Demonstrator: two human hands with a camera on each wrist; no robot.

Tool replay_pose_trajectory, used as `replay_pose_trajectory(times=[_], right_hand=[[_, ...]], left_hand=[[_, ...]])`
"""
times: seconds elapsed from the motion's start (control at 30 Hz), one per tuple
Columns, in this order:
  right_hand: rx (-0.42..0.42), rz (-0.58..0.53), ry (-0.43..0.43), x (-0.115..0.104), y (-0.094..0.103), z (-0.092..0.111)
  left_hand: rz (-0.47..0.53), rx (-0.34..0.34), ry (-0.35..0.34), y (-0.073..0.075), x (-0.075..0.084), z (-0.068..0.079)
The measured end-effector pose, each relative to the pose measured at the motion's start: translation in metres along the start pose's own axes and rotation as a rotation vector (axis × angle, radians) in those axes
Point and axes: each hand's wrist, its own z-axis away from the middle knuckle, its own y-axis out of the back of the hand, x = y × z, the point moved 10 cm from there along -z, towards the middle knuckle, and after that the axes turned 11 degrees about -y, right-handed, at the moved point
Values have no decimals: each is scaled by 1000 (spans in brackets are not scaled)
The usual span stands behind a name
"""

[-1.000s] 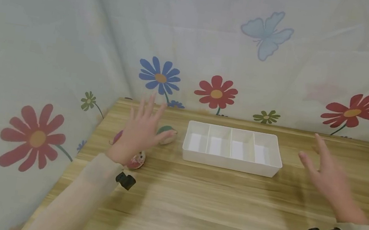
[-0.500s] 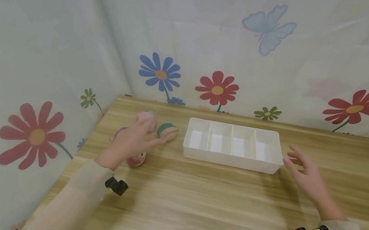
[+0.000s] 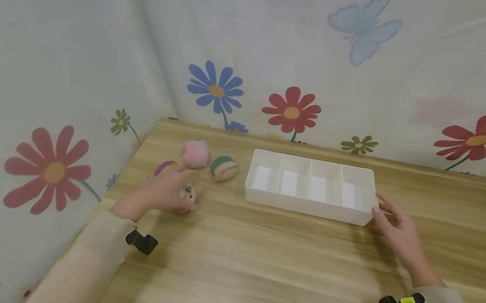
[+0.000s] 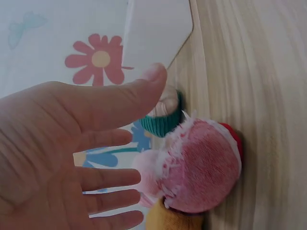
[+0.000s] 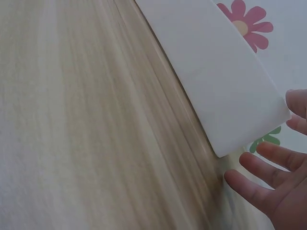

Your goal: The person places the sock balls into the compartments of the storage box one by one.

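Note:
My left hand (image 3: 163, 189) reaches over a pink fuzzy rolled-up sock (image 4: 204, 165) with white strands and a red edge. In the left wrist view its fingers are extended and apart, close beside that sock. Behind lie a pale pink rolled sock (image 3: 195, 153) and a green and beige one (image 3: 224, 168) with a ribbed cuff. A purple and mustard one (image 3: 163, 166) is partly hidden by the hand. My right hand (image 3: 403, 239) is at the right end of a white four-compartment box (image 3: 305, 205), thumb at its front corner, fingers loosely extended along that end.
The box stands on a wood-grain table (image 3: 263, 273) with nothing in its compartments. A white curtain (image 3: 250, 33) printed with flowers and a butterfly rises behind the table and along its left side.
My left hand has come back and down from above the socks to the fuzzy pink one, uncovering the pale pink one. My right hand has moved left to the box's end.

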Motion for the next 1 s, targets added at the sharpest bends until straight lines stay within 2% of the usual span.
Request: replay_pose_trajectory(times=[0.13, 0.43, 0.63, 0.8, 1.0], right_hand=[[9, -39, 2, 3, 1, -1], [8, -130, 46, 4, 4, -4], [-12, -171, 34, 9, 2, -3], [-26, -253, 22, 13, -1, -4], [-44, -299, 21, 15, -2, -5]], left_hand=[[28, -43, 59, -5, -11, 4], [1, -95, 92, -14, -21, 4], [-61, -107, 106, -21, -23, 3], [-140, -145, 114, -29, -23, 3], [-124, -175, 134, -31, -18, 7]])
